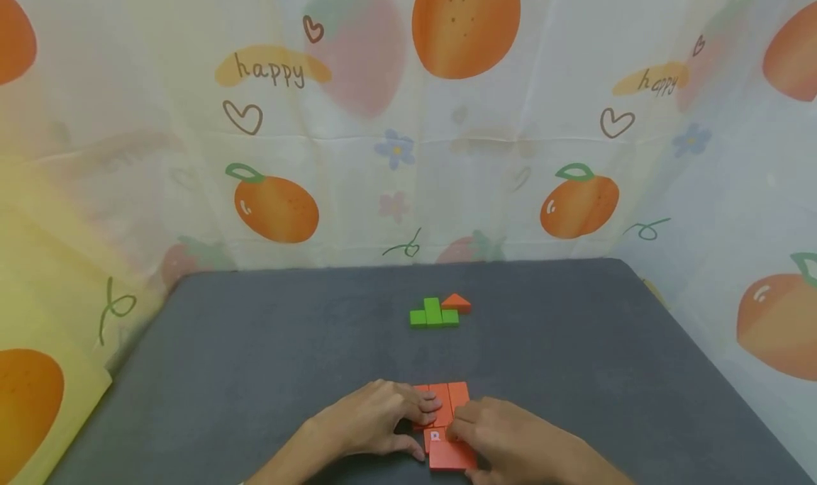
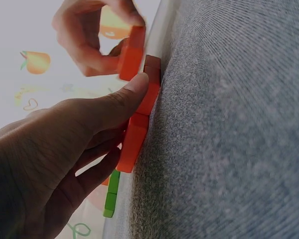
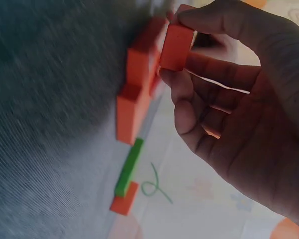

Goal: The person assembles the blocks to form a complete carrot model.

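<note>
Several orange-red blocks point(image 1: 459, 394) lie side by side on the dark table, close to the front. My left hand point(image 1: 376, 415) rests its fingertips on the left part of this group. Its thumb point(image 2: 137, 82) is by the edge of the nearer block point(image 2: 150, 92), and I cannot tell whether it touches. My right hand point(image 1: 510, 435) pinches an orange-red block point(image 3: 177, 47) between thumb and fingers. Both wrist views show this block raised off the table, over the near end of the group. A small white mark point(image 1: 435, 435) shows on a block beneath it.
Farther back on the table point(image 1: 255, 343) lie several green blocks point(image 1: 433, 313) touching one another. An orange triangular block point(image 1: 456, 303) is at their right. A fruit-printed cloth point(image 1: 479, 187) hangs behind the table and along both sides.
</note>
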A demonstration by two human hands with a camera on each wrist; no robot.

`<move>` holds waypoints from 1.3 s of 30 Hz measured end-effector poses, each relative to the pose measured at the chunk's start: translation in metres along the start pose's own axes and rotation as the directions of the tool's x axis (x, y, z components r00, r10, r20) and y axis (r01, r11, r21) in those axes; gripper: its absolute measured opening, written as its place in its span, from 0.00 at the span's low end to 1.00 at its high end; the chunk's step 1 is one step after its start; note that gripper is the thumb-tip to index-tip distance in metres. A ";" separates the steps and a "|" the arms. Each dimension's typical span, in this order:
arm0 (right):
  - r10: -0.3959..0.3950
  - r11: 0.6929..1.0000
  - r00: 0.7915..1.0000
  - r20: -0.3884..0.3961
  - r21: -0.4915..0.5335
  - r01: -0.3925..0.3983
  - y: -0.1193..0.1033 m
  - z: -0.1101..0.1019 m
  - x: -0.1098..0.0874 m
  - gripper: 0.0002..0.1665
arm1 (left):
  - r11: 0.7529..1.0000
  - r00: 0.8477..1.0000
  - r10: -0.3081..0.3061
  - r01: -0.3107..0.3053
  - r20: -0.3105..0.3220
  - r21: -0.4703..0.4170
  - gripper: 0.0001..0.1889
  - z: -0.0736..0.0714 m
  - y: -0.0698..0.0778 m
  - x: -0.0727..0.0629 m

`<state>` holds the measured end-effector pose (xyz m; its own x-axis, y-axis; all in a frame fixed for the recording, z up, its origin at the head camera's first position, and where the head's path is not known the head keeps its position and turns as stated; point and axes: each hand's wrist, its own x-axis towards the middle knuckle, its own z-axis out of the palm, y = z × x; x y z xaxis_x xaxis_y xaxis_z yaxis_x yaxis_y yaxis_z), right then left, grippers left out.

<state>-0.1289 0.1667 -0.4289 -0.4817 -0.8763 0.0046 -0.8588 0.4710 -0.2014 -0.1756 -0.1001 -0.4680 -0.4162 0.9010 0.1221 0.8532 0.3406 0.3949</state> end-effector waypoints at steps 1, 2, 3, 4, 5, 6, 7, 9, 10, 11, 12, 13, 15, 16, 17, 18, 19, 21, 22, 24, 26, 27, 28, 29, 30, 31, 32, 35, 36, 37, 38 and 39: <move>0.001 1.000 1.000 0.014 0.002 -0.001 -0.001 0.002 0.000 0.14 | 1.000 1.000 -0.001 0.001 0.000 0.002 0.28 0.000 0.000 0.000; 0.001 1.000 1.000 0.026 -0.005 -0.001 -0.002 0.004 0.000 0.16 | 1.000 1.000 -0.001 0.001 -0.001 0.002 0.28 0.000 0.000 -0.001; 0.003 1.000 0.999 0.041 -0.007 -0.003 -0.003 0.005 0.001 0.17 | 1.000 1.000 -0.003 0.003 0.000 0.002 0.28 0.000 0.000 -0.001; 0.006 1.000 0.999 0.053 -0.014 -0.005 -0.004 0.006 0.002 0.18 | 1.000 1.000 -0.003 0.003 0.000 0.001 0.28 0.000 0.000 -0.001; 0.007 1.000 0.998 0.058 -0.022 -0.006 -0.005 0.007 0.002 0.18 | 1.000 1.000 -0.003 0.003 0.001 0.001 0.28 0.000 0.000 -0.001; 0.011 1.000 0.998 0.065 -0.024 -0.010 -0.005 0.007 0.003 0.20 | 1.000 1.000 -0.004 0.004 0.001 0.002 0.28 -0.001 0.000 -0.001; 0.009 0.999 0.998 0.066 -0.033 -0.007 -0.006 0.008 0.003 0.21 | 1.000 1.000 -0.005 0.005 0.000 0.000 0.28 -0.001 -0.001 -0.001; -0.001 0.999 0.998 0.055 -0.054 0.004 -0.006 0.009 0.005 0.22 | 1.000 1.000 -0.005 0.005 0.001 -0.005 0.28 -0.001 -0.001 -0.001; -0.005 0.998 0.999 0.047 -0.065 0.008 -0.007 0.009 0.005 0.23 | 1.000 1.000 -0.005 0.005 0.001 -0.008 0.28 -0.001 -0.001 -0.001; -0.009 0.997 0.999 0.042 -0.075 0.012 -0.007 0.010 0.006 0.24 | 1.000 1.000 -0.004 0.004 0.001 -0.013 0.27 -0.001 -0.001 -0.001; -0.008 0.997 0.999 0.038 -0.080 0.011 -0.007 0.010 0.007 0.25 | 1.000 1.000 -0.003 0.003 0.000 -0.014 0.27 -0.001 -0.001 -0.001; -0.005 0.996 0.999 0.036 -0.083 0.008 -0.007 0.010 0.008 0.26 | 1.000 1.000 -0.002 0.002 -0.003 -0.013 0.27 -0.001 -0.001 -0.001; 0.001 0.994 0.999 0.039 -0.108 0.003 -0.007 0.012 0.011 0.28 | 1.000 1.000 0.002 -0.002 -0.009 -0.007 0.27 -0.001 -0.001 -0.001; 0.009 0.992 0.999 0.045 -0.123 -0.003 -0.007 0.012 0.012 0.30 | 1.000 1.000 0.003 -0.003 -0.013 -0.007 0.26 -0.001 -0.001 -0.001; 0.021 0.993 0.999 0.047 -0.119 -0.016 -0.007 0.014 0.014 0.31 | 1.000 1.000 0.003 -0.003 -0.017 -0.007 0.26 -0.001 -0.001 -0.001; 0.035 0.993 0.998 0.046 -0.115 -0.030 -0.008 0.015 0.015 0.33 | 1.000 1.000 0.002 -0.002 -0.022 -0.005 0.26 -0.001 -0.001 -0.001; 0.044 0.992 0.998 0.039 -0.118 -0.039 -0.009 0.017 0.017 0.35 | 1.000 1.000 0.000 0.000 -0.026 -0.002 0.26 -0.001 -0.001 -0.001; 0.056 0.991 0.998 0.010 -0.122 -0.054 -0.010 0.020 0.019 0.37 | 1.000 1.000 -0.007 0.007 -0.029 -0.002 0.25 -0.001 0.000 -0.001; 0.061 0.991 0.998 -0.008 -0.118 -0.062 -0.011 0.022 0.019 0.39 | 1.000 1.000 -0.012 0.012 -0.028 -0.002 0.25 -0.001 0.000 -0.001; 0.055 0.990 0.997 -0.044 -0.124 -0.060 -0.012 0.025 0.020 0.39 | 1.000 0.999 -0.021 0.021 -0.024 0.003 0.24 -0.001 0.000 0.000; 0.042 0.988 0.997 -0.066 -0.145 -0.051 -0.013 0.026 0.020 0.38 | 1.000 0.999 -0.026 0.026 -0.020 0.005 0.24 -0.001 0.000 0.000; 0.036 0.987 0.997 -0.073 -0.153 -0.047 -0.013 0.026 0.021 0.38 | 1.000 0.999 -0.026 0.027 -0.020 0.007 0.23 -0.001 0.000 0.000; 0.029 0.986 0.997 -0.075 -0.163 -0.041 -0.013 0.027 0.021 0.38 | 1.000 0.999 -0.027 0.027 -0.019 0.005 0.23 0.000 0.000 0.000; 0.025 0.985 0.997 -0.075 -0.169 -0.037 -0.013 0.027 0.022 0.38 | 1.000 0.999 -0.027 0.027 -0.020 0.002 0.23 0.000 -0.001 0.000; 0.021 0.985 0.997 -0.075 -0.171 -0.034 -0.013 0.027 0.022 0.37 | 1.000 0.999 -0.026 0.026 -0.022 0.003 0.22 0.000 -0.001 0.000; 0.019 0.985 0.997 -0.076 -0.172 -0.032 -0.013 0.028 0.022 0.37 | 1.000 0.999 -0.025 0.025 -0.024 0.001 0.22 0.000 -0.001 0.000; 0.016 0.985 0.997 -0.081 -0.167 -0.029 -0.013 0.029 0.023 0.37 | 1.000 0.999 -0.024 0.024 -0.026 -0.002 0.22 0.000 -0.001 0.000; 0.013 0.988 0.996 -0.085 -0.154 -0.026 -0.012 0.030 0.023 0.38 | 1.000 0.999 -0.025 0.025 -0.026 -0.013 0.22 0.000 -0.001 0.000; 0.015 0.989 0.996 -0.087 -0.146 -0.027 -0.012 0.030 0.023 0.39 | 1.000 0.999 -0.026 0.026 -0.025 -0.017 0.22 0.000 -0.001 0.000; 0.017 0.990 0.996 -0.086 -0.141 -0.029 -0.012 0.031 0.023 0.39 | 0.999 0.999 -0.028 0.028 -0.023 -0.022 0.22 0.000 -0.001 0.000; 0.019 0.990 0.996 -0.085 -0.139 -0.031 -0.012 0.031 0.023 0.39 | 0.999 0.999 -0.029 0.028 -0.021 -0.022 0.22 0.000 -0.001 -0.001; 0.023 0.990 0.997 -0.080 -0.140 -0.034 -0.012 0.031 0.023 0.39 | 0.999 0.999 -0.029 0.029 -0.020 -0.019 0.22 0.001 -0.001 -0.001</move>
<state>-0.1240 0.1379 -0.4565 -0.5140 -0.8542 0.0782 -0.8577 0.5104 -0.0624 -0.1760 -0.1009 -0.4689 -0.4472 0.8852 0.1283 0.8345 0.3613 0.4159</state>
